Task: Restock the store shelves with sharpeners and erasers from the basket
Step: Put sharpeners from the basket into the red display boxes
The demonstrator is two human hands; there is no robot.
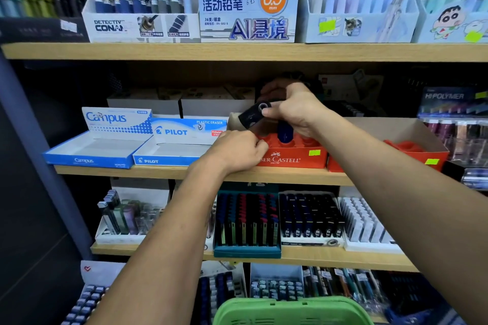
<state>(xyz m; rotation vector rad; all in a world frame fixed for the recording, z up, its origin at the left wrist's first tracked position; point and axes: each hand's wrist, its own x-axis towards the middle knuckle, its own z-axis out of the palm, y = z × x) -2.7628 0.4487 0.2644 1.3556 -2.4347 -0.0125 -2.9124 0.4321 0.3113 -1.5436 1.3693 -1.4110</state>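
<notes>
On the middle shelf stands a red Faber-Castell display box (293, 158). My left hand (237, 150) grips the box's front left corner. Above the box my right hand (293, 111) pinches a black sharpener (253, 115), tilted, with its hole toward me. A blue sharpener (285, 130) stands in a slot of the box, just under my right hand. The green basket (290, 311) shows at the bottom edge, its contents hidden.
Left of the red box sit open Pilot (171, 152) and Campus (92, 150) eraser boxes. A second red box (412, 153) is on the right. Pencil boxes fill the shelf above; lead cases and pens fill the shelves below.
</notes>
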